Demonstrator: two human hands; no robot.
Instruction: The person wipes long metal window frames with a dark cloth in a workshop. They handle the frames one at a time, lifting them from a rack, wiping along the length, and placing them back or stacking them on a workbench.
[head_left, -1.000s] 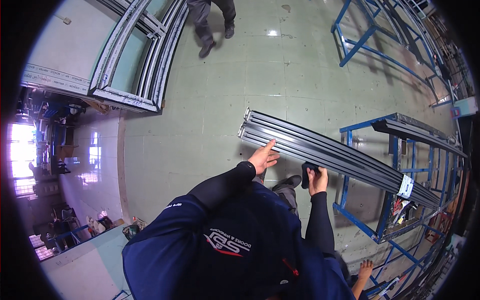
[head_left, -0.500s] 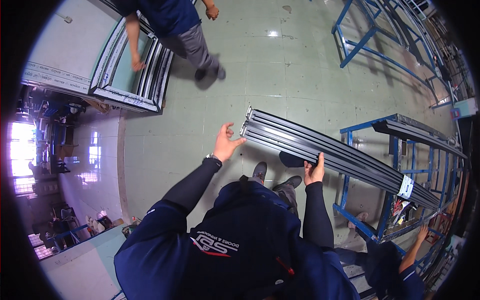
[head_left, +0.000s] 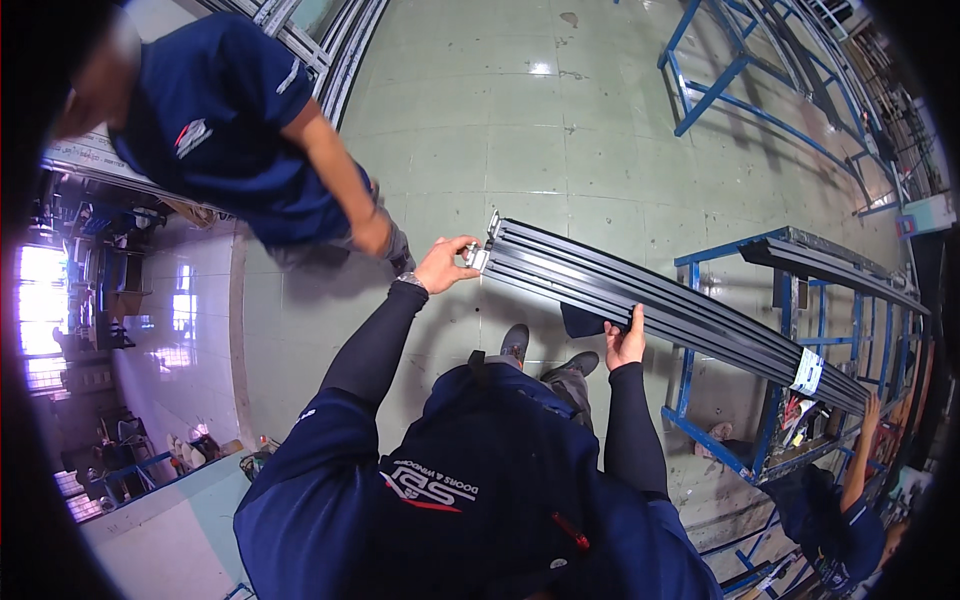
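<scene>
Dark aluminium frame bundle rests on the blue rack. Right hand grips its near edge; left hand, previously open beside the bundle, now pinches what appears to be the corner bracket. A co-worker has come close beyond.

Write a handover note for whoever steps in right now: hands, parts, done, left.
Left hand: gripping the metal corner piece at the near end of the long dark frame.
Right hand: holding the frame's lower edge, partway along.
Frame: far end over the blue rack, near end held up over the floor.
Nearby: a co-worker close to the left, another person by the rack's far end.
Done: frame in both hands.
Left: it is not set down; keep both grips.
</scene>
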